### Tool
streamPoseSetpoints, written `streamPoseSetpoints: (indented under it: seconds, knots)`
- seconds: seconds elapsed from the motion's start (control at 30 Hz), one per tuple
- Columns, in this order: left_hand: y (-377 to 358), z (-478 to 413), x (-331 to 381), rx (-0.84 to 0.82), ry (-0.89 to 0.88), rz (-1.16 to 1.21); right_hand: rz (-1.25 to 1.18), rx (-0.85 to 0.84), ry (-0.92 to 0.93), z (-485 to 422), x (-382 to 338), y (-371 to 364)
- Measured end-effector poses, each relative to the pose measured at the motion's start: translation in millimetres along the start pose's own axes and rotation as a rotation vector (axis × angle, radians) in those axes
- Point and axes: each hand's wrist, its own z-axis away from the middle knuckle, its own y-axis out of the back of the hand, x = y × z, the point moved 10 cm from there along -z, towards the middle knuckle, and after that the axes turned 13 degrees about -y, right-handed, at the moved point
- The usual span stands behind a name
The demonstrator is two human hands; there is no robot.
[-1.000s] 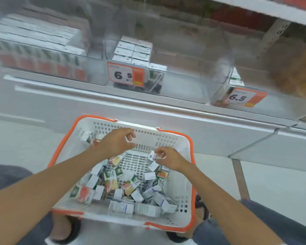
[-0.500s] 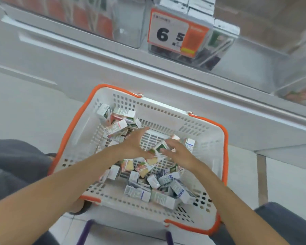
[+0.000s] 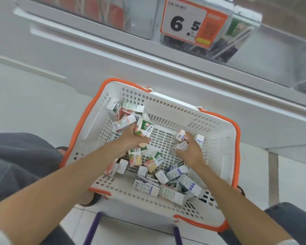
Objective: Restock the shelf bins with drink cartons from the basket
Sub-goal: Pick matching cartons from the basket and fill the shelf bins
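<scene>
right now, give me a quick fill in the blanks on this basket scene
1. The left hand grips a carton with a ____ top.
2. The right hand holds a ____ too.
3. The basket is white with an ____ rim.
4. The big digit on the price tag is ____.

Missing words: green; carton; orange; 6

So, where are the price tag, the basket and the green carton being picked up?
price tag (image 3: 187,23): head view, white area between the 6 and the 5.
basket (image 3: 173,109): head view, bare white far wall.
green carton (image 3: 143,126): head view, its green front face.
</scene>
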Motion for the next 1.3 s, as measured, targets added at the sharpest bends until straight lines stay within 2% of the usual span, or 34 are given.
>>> streamPoseSetpoints:
  seconds: [0.13, 0.27, 0.43, 0.5, 0.53, 0.67, 0.8, 0.87, 0.93, 1.0, 1.07, 1.13, 1.23, 1.3]
  knots:
    - [-10, 3, 16, -0.032, -0.006, 0.059, -0.249, -0.07, 0.207, 42, -49, 52]
    - [-30, 22, 46, -0.076, -0.007, 0.217, -0.317, -0.173, 0.339, 87, -107, 97]
    - [-61, 60, 101, -0.26, -0.043, 0.446, -0.422, -0.359, 0.442, 139, -166, 130]
    - [-64, 73, 122, -0.268, -0.087, 0.459, -0.519, -0.399, 0.391, 150, -176, 141]
    - [-64, 78, 132, -0.257, -0.115, 0.463, -0.556, -0.391, 0.362, 155, -179, 147]
    - [-66, 104, 172, -0.275, -0.21, 0.455, -0.553, -0.185, 0.377, 174, -198, 184]
    - [-71, 130, 219, -0.359, -0.341, 0.455, -0.708, -0.295, 0.454, 201, -223, 212]
    - [-78, 143, 237, -0.397, -0.385, 0.398, -0.688, -0.289, 0.494, 212, -233, 223]
    - [-87, 150, 248, -0.379, -0.42, 0.246, -0.58, -0.181, 0.533, 219, -240, 235]
    - [-100, 155, 259, -0.334, -0.464, 0.193, -0.484, -0.1, 0.557, 223, -244, 245]
    - [-111, 157, 275, -0.278, -0.528, 0.214, -0.498, -0.214, 0.51, 224, -239, 246]
    - [-128, 159, 297, -0.29, -0.607, 0.165, -0.568, -0.315, 0.432, 220, -224, 253]
    - [-160, 158, 330, -0.345, -0.731, -0.065, -0.639, -0.229, 0.419, 213, -200, 298]
    - [-189, 154, 349, -0.406, -0.789, -0.205, -0.604, -0.152, 0.437, 210, -185, 330]
